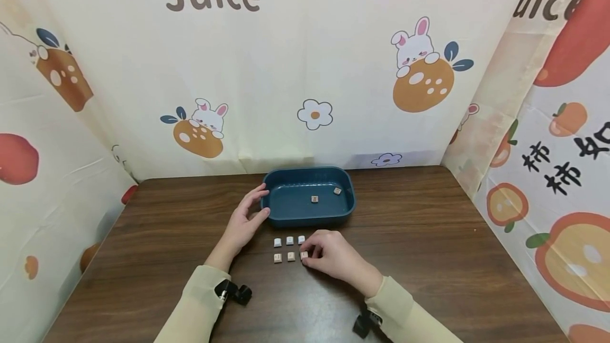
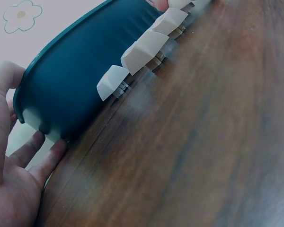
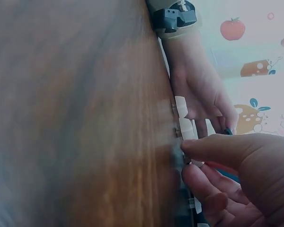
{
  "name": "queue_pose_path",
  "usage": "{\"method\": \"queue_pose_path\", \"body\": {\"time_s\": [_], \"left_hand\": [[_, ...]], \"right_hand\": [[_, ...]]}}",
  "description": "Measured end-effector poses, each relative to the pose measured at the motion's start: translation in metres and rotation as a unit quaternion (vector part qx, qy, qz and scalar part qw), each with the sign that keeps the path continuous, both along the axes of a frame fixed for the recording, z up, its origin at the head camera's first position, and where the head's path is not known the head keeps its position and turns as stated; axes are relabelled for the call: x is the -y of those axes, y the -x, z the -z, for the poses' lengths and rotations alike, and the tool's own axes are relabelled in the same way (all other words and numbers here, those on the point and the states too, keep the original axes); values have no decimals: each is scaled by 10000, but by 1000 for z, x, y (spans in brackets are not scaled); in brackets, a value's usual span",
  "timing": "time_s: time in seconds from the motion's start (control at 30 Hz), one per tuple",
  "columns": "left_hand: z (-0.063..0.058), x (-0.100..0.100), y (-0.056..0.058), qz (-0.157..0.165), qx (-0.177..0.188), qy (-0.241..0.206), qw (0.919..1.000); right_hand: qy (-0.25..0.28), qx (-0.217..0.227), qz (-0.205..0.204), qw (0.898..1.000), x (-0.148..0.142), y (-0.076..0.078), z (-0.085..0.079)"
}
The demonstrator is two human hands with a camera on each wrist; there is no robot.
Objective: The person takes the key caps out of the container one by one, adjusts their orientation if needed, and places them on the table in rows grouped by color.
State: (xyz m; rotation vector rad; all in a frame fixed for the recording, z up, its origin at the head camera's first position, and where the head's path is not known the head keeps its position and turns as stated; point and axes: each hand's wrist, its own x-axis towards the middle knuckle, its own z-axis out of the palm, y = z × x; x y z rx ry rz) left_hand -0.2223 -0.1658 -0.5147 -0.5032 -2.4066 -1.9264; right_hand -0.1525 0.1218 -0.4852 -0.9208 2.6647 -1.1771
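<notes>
Two short rows of white keycaps [image 1: 290, 256] stand on the table in front of a dark blue tray [image 1: 312, 222]. At the right end of the near row, my right hand [image 1: 335, 258] pinches a keycap [image 1: 304, 254] between thumb and fingers, low over the tabletop. My left hand [image 1: 242, 226] rests against the tray's left end with its fingers spread. Seen from the left wrist, its fingers [image 2: 49, 161] touch the tray's outer wall [image 2: 71, 80]. In the right wrist view, the thumb [image 3: 217, 147] partly hides the pinched keycap.
Inside the tray lie two small keycaps, one near the middle [image 1: 314, 199] and one toward the right [image 1: 337, 191]. The brown wooden table [image 1: 419, 237] ends at a printed curtain [image 1: 286, 68] behind, with more printed cloth at both sides.
</notes>
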Motion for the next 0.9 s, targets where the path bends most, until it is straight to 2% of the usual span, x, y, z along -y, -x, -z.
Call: {"method": "queue_pose_path", "body": {"time_s": [0.53, 0.9], "left_hand": [[1, 1, 0, -15, -29, -42, 10000], [1, 1, 1, -4, -41, -4, 10000]], "right_hand": [[52, -58, -45, 10000, 0, 1, 9], [158, 128, -91, 9998, -5, 2, -1]]}}
